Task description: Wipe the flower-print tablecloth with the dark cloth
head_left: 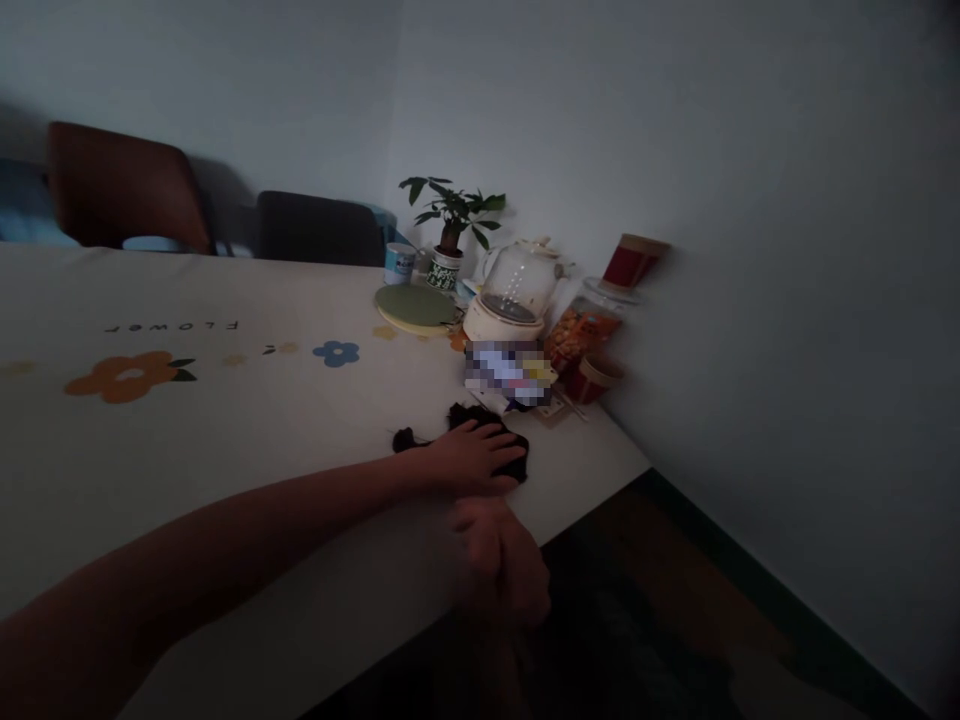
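My left hand (474, 456) lies flat with its fingers spread on a black, fuzzy, yarn-like bundle (517, 462) on the table. A small black clump (405, 440) with thin loose strands sticks out to the left of my wrist. Just below, at the near edge of the table, my right hand (510, 560) is closed with the fingers curled in. It is slightly blurred, and whatever it may hold is hidden.
The white tablecloth (300, 420) has printed flowers. Beyond the bundle stand a glass kettle (517, 285), a snack jar (589, 325), red cups (596, 378), a potted plant (444, 270), a blue-and-white tin (400, 263) and green round mats (416, 306). A wall closes the right side; chairs (127, 190) stand behind.
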Demonstrator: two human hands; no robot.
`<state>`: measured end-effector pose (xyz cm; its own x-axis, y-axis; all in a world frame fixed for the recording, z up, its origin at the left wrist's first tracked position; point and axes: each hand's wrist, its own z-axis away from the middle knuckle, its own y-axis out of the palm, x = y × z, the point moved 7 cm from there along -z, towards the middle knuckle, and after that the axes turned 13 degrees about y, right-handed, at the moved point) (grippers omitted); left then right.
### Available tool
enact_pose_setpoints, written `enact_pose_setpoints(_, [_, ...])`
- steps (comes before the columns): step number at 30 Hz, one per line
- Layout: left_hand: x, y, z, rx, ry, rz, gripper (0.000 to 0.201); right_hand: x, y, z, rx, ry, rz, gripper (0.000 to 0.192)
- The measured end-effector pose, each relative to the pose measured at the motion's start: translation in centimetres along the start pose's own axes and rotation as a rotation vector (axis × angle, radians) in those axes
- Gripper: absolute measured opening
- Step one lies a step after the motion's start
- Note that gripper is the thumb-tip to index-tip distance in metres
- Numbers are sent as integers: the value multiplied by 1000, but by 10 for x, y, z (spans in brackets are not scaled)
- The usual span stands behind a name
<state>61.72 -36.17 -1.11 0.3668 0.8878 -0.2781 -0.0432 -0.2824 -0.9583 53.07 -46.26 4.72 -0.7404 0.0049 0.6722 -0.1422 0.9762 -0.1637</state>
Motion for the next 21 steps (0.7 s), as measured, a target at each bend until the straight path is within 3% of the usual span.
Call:
enact_pose_setpoints(6, [-37, 10, -57, 3, 146, 39, 62, -11, -10, 10, -60, 98, -114, 27])
enact_pose_setpoints(12, [-42, 15, -94, 9, 166, 109, 62, -20, -12, 17, -71, 132, -135, 28])
enact_pose_setpoints(17, [-45, 9, -83, -7, 170, 89, 59, -22, -13, 19, -194, 134, -134, 28])
enact_pose_setpoints(19, [-44, 12, -67, 19, 167, 71, 57, -21, -16, 17, -273, 121, -122, 30])
enact_pose_setpoints(21, [-40, 15, -43, 37, 165, 32, 53, -18, -15, 13, -238, 103, -74, 32])
